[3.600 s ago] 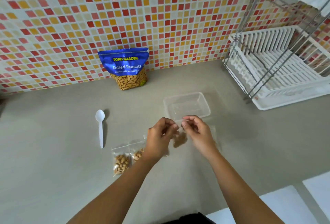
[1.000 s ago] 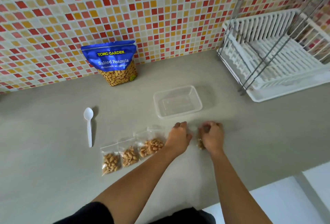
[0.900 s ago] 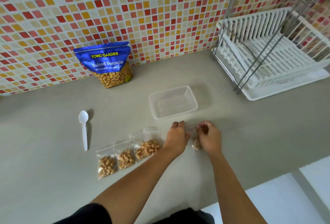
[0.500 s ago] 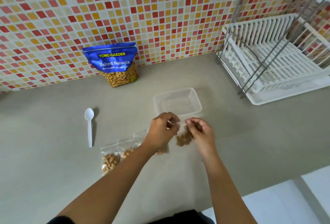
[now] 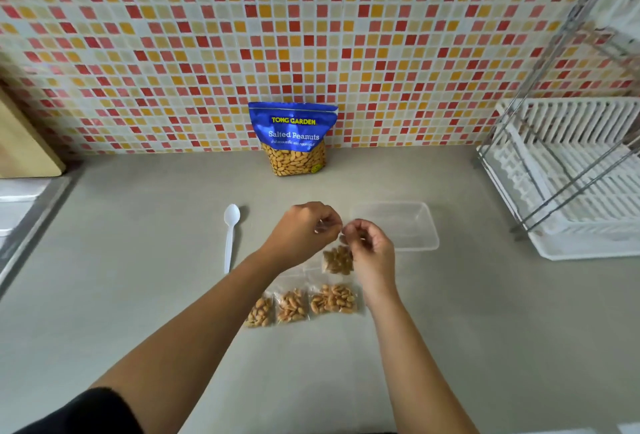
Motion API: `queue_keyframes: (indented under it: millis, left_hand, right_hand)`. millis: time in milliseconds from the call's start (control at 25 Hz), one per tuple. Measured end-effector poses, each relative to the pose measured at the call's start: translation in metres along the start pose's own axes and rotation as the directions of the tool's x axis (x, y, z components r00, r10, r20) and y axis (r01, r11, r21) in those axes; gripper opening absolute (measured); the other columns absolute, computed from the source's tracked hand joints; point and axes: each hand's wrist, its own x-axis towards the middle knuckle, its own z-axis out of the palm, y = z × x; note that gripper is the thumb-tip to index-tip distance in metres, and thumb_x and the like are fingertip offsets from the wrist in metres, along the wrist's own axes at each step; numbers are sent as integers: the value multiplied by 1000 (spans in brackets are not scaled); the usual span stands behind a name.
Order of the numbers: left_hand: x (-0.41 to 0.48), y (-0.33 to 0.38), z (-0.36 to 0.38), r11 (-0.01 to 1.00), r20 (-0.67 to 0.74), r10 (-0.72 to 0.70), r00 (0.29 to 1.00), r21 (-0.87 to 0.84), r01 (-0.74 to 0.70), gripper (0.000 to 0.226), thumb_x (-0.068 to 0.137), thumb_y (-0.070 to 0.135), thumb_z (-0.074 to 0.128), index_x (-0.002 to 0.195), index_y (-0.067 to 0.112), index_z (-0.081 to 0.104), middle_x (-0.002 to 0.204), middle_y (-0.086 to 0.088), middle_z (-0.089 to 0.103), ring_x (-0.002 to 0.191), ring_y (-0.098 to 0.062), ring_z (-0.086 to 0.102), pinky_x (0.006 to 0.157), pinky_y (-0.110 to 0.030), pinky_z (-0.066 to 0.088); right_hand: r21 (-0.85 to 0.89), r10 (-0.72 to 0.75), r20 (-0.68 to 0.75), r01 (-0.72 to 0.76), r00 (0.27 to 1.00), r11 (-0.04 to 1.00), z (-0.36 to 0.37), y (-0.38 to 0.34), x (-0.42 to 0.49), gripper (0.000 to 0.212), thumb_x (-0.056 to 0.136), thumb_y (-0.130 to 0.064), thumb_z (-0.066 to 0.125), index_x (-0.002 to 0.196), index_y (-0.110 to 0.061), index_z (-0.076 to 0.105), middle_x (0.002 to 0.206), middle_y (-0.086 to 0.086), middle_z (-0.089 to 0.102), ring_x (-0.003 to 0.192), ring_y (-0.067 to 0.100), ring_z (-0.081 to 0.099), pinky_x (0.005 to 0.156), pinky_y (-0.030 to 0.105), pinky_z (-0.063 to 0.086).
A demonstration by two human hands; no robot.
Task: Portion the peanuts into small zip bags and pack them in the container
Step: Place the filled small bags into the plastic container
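A small clear zip bag of peanuts (image 5: 337,259) hangs above the counter, held by its top edge. My left hand (image 5: 304,232) pinches that edge from the left and my right hand (image 5: 370,246) pinches it from the right. Three filled zip bags (image 5: 301,305) lie in a row on the counter just below. The clear plastic container (image 5: 412,225) sits empty to the right of my hands. The blue Salted Peanuts pouch (image 5: 293,139) stands upright against the tiled wall.
A white plastic spoon (image 5: 230,236) lies left of my hands. A white dish rack with a metal frame (image 5: 571,177) fills the right side. A wooden board (image 5: 24,142) and a sink edge (image 5: 20,222) are at the far left.
Both hands lifted the fourth bag off the counter and now hold it up by its top. The view has swung so the pouch sits centred.
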Motion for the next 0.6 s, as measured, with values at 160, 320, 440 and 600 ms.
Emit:
queue_keyframes:
  millis: [160, 320, 440, 600]
  left_hand:
    - [-10, 6, -8, 985, -86, 4, 996, 173, 11, 15, 87, 23, 56, 91, 16, 68, 88, 1, 64, 77, -20, 61, 66, -34, 49]
    - [-13, 10, -18, 953, -184, -1, 983, 298, 57, 19, 89, 29, 52, 94, 19, 67, 95, 5, 64, 85, -18, 61, 59, -24, 31]
    - [-18, 0, -25, 930, -178, 38, 983, 366, 30, 20, 89, 28, 51, 93, 18, 67, 94, 4, 66, 84, -20, 63, 54, -22, 27]
    - [-23, -15, -30, 914, -154, 86, 984, 405, -17, 25, 84, 31, 47, 86, 16, 67, 84, 3, 66, 74, -22, 65, 63, -28, 41]
  right_hand:
    - [-75, -71, -25, 69, 997, 995, 15, -11, -7, 19, 90, -17, 58, 76, -29, 58, 81, -4, 67, 79, 13, 63, 73, 20, 49]
    - [-107, -142, -128, 129, 982, 986, 26, -19, -11, 16, 90, -14, 58, 79, -25, 57, 77, -5, 63, 71, 8, 58, 61, 6, 41]
    - [-115, -146, -134, 131, 980, 985, 28, -20, -12, 11, 90, -14, 58, 82, -22, 57, 77, -7, 62, 71, 8, 57, 60, 4, 40]
    - [-121, -132, -114, 118, 985, 986, 29, -21, -13, 9, 91, -15, 58, 84, -20, 59, 79, -5, 64, 72, 6, 59, 61, 3, 42]
